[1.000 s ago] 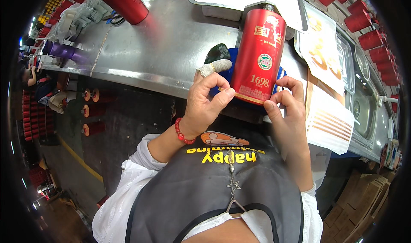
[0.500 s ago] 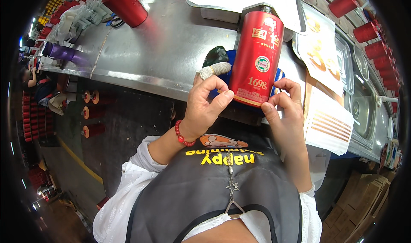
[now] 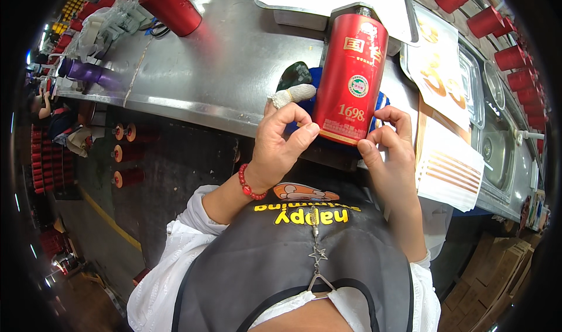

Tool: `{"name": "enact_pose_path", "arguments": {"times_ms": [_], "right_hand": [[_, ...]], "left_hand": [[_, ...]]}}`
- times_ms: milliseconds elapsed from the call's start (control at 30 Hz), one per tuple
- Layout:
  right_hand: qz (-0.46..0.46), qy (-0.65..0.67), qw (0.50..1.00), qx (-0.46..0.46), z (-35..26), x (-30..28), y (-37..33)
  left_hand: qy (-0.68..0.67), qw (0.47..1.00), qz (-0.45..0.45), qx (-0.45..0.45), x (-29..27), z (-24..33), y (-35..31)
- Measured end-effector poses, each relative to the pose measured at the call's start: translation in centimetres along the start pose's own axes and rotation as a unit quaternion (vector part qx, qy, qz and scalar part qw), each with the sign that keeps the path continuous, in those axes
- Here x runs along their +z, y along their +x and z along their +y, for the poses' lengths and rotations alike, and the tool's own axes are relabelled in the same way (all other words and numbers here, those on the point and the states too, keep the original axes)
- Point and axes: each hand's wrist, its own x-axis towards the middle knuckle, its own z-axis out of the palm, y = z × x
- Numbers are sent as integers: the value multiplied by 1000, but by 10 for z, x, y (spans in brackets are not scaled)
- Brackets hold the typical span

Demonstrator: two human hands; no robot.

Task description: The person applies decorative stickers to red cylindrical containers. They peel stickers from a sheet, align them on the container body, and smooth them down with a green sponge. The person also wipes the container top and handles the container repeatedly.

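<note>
A red bottle (image 3: 353, 74) with gold lettering and a round green-and-white emblem lies with its neck away from me and its base toward me. Blue padding (image 3: 381, 104) shows under it. A thin gold strip (image 3: 338, 138) runs along the base edge. My left hand (image 3: 283, 134), wearing a white knitted finger cover (image 3: 294, 94) and a red bead bracelet, pinches at the strip's left end. At its right end my right hand (image 3: 391, 139) pinches with thumb and forefinger. What lies between the fingertips is mostly hidden.
Beside my right hand lie sheets with copper-coloured stripes (image 3: 451, 171). A dark green stone-like piece (image 3: 295, 76) sits left of the bottle. Another red bottle (image 3: 170, 7) stands on the metal table (image 3: 216, 57). Several red bottles (image 3: 509, 57) line the far right, near a sink (image 3: 497, 153).
The row of red bottles at the far right has shifted along. Both my hands and the bottle between them have hardly moved.
</note>
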Motion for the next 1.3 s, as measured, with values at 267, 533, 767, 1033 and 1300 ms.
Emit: {"name": "enact_pose_path", "arguments": {"times_ms": [267,533,767,1033,1300], "right_hand": [[-5,-11,1000,-3,0,0,1],[-6,-13,1000,-2,-2,0,2],[-9,-18,1000,6,-2,1,1],[-20,-13,1000,14,1,0,1],[-25,-23,999,31,2,-1,0]], "left_hand": [[7,999,-32,-7,-3,-2,0],[-5,1000,7,-14,1,-1,0],[-16,998,2,-62,0,2,-1],[-24,998,4,-52,0,0,-1],[10,999,-7,-36,-3,-3,-1]]}}
